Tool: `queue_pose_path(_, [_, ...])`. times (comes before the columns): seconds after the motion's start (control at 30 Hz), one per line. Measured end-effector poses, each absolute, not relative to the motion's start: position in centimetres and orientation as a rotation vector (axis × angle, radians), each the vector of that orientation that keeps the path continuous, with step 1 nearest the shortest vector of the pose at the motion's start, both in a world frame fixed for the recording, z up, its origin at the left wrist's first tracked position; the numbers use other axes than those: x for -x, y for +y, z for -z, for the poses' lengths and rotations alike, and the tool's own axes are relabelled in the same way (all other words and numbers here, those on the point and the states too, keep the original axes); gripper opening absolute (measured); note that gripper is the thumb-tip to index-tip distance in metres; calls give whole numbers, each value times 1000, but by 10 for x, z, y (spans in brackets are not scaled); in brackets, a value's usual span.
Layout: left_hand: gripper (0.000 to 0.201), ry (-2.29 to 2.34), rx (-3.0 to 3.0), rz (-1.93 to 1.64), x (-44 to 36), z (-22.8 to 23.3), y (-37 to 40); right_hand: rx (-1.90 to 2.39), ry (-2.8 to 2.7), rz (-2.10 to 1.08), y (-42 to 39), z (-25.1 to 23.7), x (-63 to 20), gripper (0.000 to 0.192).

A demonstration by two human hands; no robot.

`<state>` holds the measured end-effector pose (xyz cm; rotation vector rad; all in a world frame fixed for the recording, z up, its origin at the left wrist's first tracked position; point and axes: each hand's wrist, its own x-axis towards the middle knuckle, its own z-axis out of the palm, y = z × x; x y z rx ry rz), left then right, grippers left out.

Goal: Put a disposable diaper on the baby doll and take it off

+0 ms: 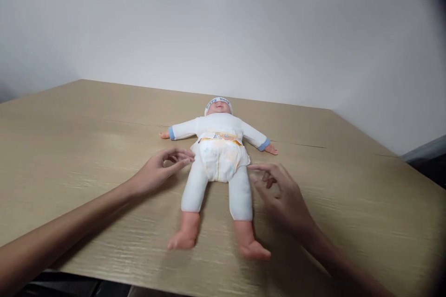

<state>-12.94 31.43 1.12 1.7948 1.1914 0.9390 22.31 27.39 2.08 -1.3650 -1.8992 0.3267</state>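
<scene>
- start with the biggest thing in view?
- pale wall (pixel 209 37), spanning the width behind everything. in front of it, the tabletop (pixel 114 148), light wood grain, thin seam running across.

- and on the tabletop?
- one doll (pixel 219 123), near the middle, flat on its back. head toward the wall, feet toward me, legs spread, both arms flung out sideways. white top and leggings, feet uncovered.

- what is around its hips?
- a diaper (pixel 219 160), white with faint coloured marks. printed strip across the belly, orange along the waist edge. the sides flare out a little past the hips.

- state of your fingers?
- left fingers (pixel 176 152): tips at the diaper's side edge, thumb just below, a gap behind the tips. i can't say if they pinch the edge. right fingers (pixel 265 167): index stretched out to the opposite edge, thumb apart beneath it, the others curled in. contact at the index tip unclear.

- smaller items?
- white headband (pixel 218 101) on the doll's head, dark lettering; first word reads "happy", second blurred. smallest noted: blue cuffs (pixel 171 133) at the doll's wrists.
</scene>
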Motion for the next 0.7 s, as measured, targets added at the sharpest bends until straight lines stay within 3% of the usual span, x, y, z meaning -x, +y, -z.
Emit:
queue_pose_path(0.13, [46,1543,-2383,-1065,134,1,363,1385,-1918,167,344,-6,-246,30])
queue_pose_path(0.23, [58,1683,-2608,-942,120,8,409,1450,-1973,291,402,5,-254,47])
queue_pose_path(0.47, [62,1836,-2588,-729,113,12,445,1513,-2071,194,425,14,-261,56])
queue_pose_path(0.7, [48,1903,-1968,-740,102,-20,425,1812,-1898,-142,404,-23,-221,29])
